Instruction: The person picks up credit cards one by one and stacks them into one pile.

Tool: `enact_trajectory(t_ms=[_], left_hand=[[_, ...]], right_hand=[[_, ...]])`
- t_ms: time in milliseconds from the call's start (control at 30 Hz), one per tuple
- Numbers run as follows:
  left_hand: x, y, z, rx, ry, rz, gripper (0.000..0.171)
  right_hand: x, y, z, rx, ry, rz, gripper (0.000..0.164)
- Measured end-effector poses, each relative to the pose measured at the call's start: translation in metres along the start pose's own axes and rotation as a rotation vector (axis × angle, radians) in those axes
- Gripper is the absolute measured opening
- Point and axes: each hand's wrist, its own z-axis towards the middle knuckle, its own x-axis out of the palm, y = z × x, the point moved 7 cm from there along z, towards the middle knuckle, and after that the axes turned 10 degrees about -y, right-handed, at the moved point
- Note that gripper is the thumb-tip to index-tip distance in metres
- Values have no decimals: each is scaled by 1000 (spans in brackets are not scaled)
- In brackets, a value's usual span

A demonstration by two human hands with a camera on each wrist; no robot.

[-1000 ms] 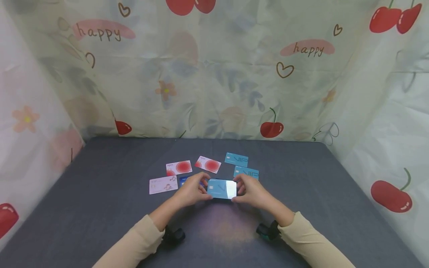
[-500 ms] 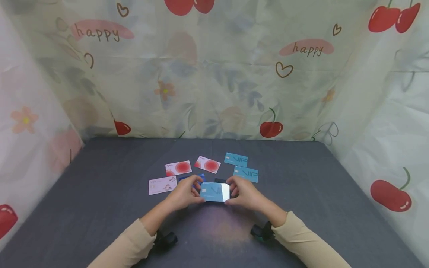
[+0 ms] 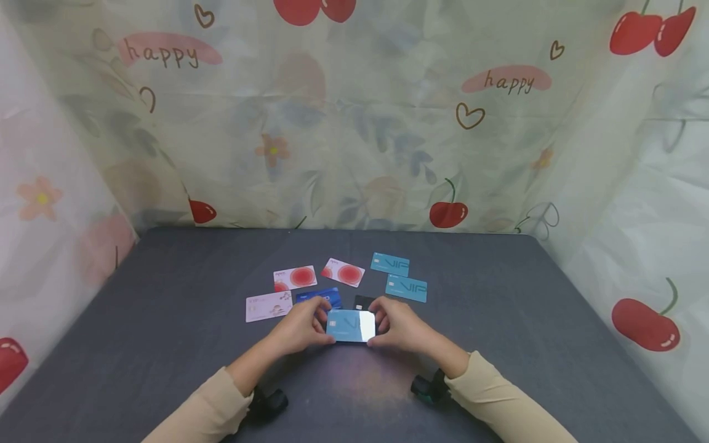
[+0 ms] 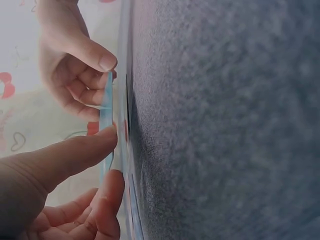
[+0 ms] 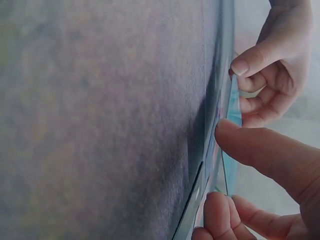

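Observation:
A light blue card (image 3: 351, 325) hangs a little above the dark cloth in the head view, with a bright reflection on its right part. My left hand (image 3: 301, 326) pinches its left end, while my right hand (image 3: 402, 326) pinches the right end. Both wrist views show the card (image 4: 106, 112) edge-on between thumbs and fingers. Just behind my hands lie a dark blue card (image 3: 320, 296), partly covered by the left hand, and a black card (image 3: 362, 302), mostly hidden by the held card and the right hand.
Two light blue VIP cards (image 3: 407, 288) lie at the back right. Two white cards with red circles (image 3: 295, 277) lie behind the dark blue one. A pale pink card (image 3: 268, 306) is at the left. Patterned fabric (image 3: 332, 154) hangs behind the dark tabletop (image 3: 183, 295).
Both hands have moved left and nearer to me with the light blue card between them. More of the dark blue card shows, and the black card has come into view.

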Motion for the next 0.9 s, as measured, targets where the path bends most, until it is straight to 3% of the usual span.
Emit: enact_trajectory(t_ms=[567,900], left_hand=[[1,0,-9,-55,-22,110,50],[1,0,-9,-19,-28,166,48]], right_hand=[[12,2,-2,-27,68,-20,54],[17,1,-3,-11,92,-30,53]])
